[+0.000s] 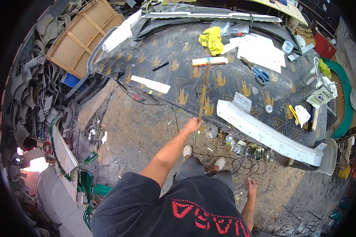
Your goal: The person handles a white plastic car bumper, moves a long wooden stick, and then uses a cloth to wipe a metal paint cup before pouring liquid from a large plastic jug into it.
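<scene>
My left hand (193, 124) is closed around the near end of a thin, flat wooden stick (204, 91) at the near edge of the dark-topped bench (146, 81). The stick's far end meets a white and red bar (209, 61) with a blue spot; whether the two are joined, I cannot tell. Low on my right side hangs my right hand (251, 186), its fingers curled in, with nothing visible in them. To the right of the stick lies a long, curved silver-grey panel (269, 136) along the bench edge. A white flat strip (150, 84) lies to its left.
Blue-handled scissors (261, 76), white sheets (262, 51), a yellow cloth (212, 40), a metal can (321, 91) and a yellow cutter (293, 114) are on the bench. Cables (247, 166) and several jars (239, 147) sit on the floor. Scrap parts (39, 98) are piled left.
</scene>
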{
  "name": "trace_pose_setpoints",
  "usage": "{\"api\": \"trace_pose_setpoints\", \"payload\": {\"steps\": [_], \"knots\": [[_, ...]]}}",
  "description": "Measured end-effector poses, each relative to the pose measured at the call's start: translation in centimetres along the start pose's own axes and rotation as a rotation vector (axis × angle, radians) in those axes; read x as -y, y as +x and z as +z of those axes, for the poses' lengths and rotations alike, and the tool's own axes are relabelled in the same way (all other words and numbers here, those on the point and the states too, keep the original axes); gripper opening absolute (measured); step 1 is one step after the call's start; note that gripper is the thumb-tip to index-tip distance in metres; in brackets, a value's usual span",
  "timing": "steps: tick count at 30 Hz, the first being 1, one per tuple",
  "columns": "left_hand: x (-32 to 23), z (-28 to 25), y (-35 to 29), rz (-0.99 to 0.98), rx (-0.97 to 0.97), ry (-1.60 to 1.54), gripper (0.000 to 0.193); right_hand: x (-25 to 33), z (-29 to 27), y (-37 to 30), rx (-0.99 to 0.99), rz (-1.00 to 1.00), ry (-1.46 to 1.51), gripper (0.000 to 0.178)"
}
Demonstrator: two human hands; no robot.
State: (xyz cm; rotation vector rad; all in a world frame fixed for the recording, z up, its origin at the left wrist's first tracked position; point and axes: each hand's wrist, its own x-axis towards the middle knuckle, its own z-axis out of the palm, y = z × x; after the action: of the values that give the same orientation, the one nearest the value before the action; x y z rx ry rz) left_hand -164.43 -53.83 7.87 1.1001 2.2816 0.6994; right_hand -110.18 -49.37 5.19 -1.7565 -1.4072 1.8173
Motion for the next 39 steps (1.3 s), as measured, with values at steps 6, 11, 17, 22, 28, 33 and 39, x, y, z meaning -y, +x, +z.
{"api": "trace_pose_setpoints", "payload": {"steps": [6, 11, 17, 22, 28, 33, 39], "knots": [[3.0, 0.8, 0.6, -0.102, 0.099, -0.066, 0.040, -8.9, 4.2, -9.0, 0.049, 0.330, 0.129, 0.031], [1.0, 0.1, 2.8, 0.063, 0.198, -0.129, 0.040, -21.5, 5.8, -9.8, 0.060, 0.206, -0.383, 0.033], [6.4, -2.9, 2.8, 0.043, 0.296, -0.032, 0.043, -6.8, 15.2, -11.9, -0.037, 0.304, -0.146, 0.030], [2.3, -3.6, 2.0, -0.006, 0.299, -0.074, 0.052, -1.0, 14.1, -12.6, -0.235, 0.100, -0.323, 0.037], [5.2, -3.7, -0.5, 0.114, 0.422, -0.163, 0.046, -1.4, 16.6, -17.9, -0.413, 0.147, 0.031, 0.037], [-1.7, 0.6, -7.0, 0.249, 0.730, -0.332, 0.041, -17.3, 21.3, -26.2, -0.424, 0.412, 0.104, 0.034], [-12.4, 5.2, -13.4, 0.378, 0.883, -0.294, 0.041, -26.6, 28.5, -33.4, -0.332, 0.384, 0.561, 0.023]]}}
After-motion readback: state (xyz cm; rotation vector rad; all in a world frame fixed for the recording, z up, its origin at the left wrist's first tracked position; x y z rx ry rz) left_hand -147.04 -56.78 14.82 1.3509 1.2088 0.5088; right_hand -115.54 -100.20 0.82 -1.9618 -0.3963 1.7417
